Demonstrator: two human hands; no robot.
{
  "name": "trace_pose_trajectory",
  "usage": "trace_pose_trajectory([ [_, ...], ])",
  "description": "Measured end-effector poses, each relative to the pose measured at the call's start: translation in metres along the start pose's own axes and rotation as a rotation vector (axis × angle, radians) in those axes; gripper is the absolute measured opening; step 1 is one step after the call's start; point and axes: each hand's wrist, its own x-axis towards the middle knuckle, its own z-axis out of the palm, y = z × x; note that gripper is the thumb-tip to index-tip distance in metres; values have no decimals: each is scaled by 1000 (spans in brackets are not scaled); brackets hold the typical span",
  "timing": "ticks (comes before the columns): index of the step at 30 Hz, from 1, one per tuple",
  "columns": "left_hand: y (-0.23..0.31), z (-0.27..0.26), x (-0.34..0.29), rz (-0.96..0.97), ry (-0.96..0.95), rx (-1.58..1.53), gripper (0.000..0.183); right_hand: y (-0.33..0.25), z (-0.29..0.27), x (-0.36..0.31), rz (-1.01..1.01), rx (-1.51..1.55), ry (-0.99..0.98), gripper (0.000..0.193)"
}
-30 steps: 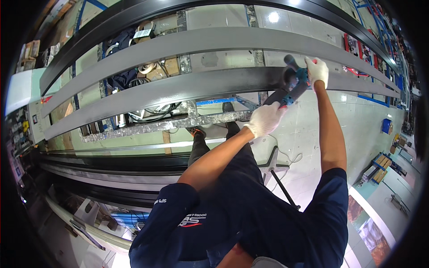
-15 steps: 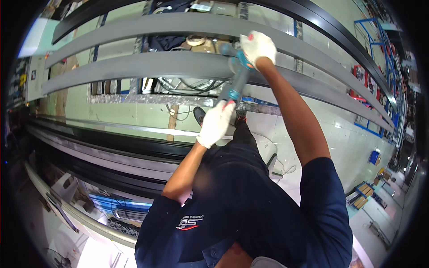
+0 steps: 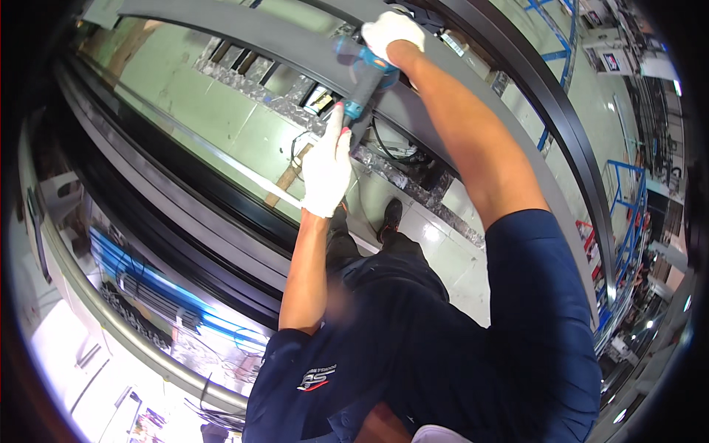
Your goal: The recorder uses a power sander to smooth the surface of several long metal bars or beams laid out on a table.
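A teal and dark grey power tool, which looks like an angle grinder, is held over the long grey metal profiles. My right hand, in a white glove, is closed round its head at the far end. My left hand, gloved too, holds its rear end, with fingers lying along the body. The tool's working face is turned away and blurred, so I cannot tell whether it touches a profile.
A long black profile runs beyond the grey ones on the right. More dark profiles lie stacked at my left. Cables hang by the support frame below the work. Blue racks stand at the far right.
My view has turned, so the profiles now slant down to the right. Both hands and the tool have shifted up and slightly left in view, with the grip kept.
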Motion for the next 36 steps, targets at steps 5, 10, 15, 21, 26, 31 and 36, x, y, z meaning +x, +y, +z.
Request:
trace_pose_trajectory([
  [5,22,17,-14,69,-88,159,56,61,-15,-18,5,-43,-60,55],
  [10,33,85,-73,215,-233,172,61,159,-26,-84,89,-25,-68,60],
  [15,66,159,-134,306,-408,150,63,284,-40,-166,260,37,-32,56],
  [21,105,261,-195,549,-621,178,67,459,-47,-274,528,72,55,53],
  [26,143,362,-245,686,-799,180,64,609,-43,-373,733,81,158,49],
  [31,188,434,-281,707,-991,156,63,728,-40,-455,946,221,221,49],
  [36,186,441,-281,710,-1042,153,62,740,-34,-464,950,245,361,48],
])
